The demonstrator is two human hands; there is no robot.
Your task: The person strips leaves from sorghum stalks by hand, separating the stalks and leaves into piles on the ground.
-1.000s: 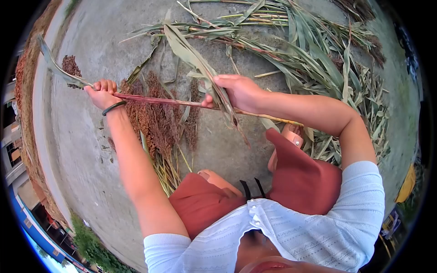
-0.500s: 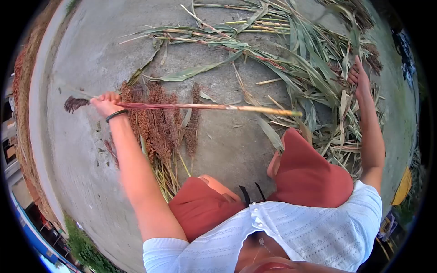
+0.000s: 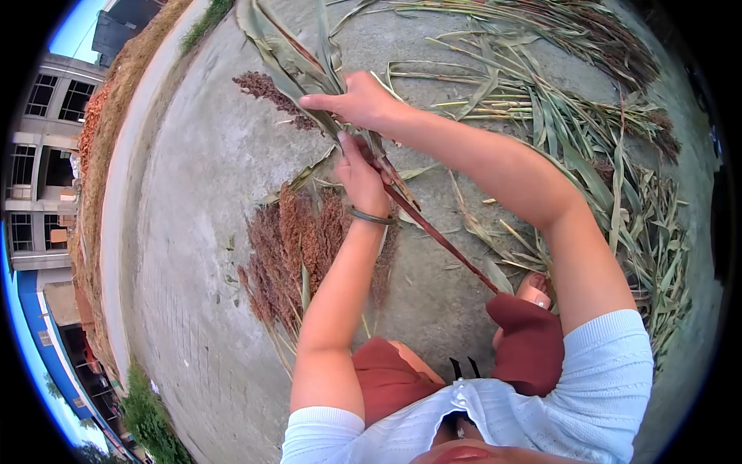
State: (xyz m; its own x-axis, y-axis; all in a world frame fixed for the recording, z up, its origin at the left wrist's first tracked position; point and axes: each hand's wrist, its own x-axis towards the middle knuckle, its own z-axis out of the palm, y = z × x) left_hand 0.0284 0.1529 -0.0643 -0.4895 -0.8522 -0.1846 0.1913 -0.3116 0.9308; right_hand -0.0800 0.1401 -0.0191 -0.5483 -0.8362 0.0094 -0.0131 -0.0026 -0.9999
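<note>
Stalk [image 3: 440, 237], slender, reddish-brown, with long strap-like leaves [image 3: 280, 56]

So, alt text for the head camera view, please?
A person's left hand grips a reddish stalk while the right hand grasps its leaves. Seed heads lie bunched at left on concrete; leafy stalks are heaped at right.

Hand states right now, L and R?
Left hand: closed, holding the reddish stalk.
Right hand: closed on the long green leaves, fingers partly hidden.
</note>
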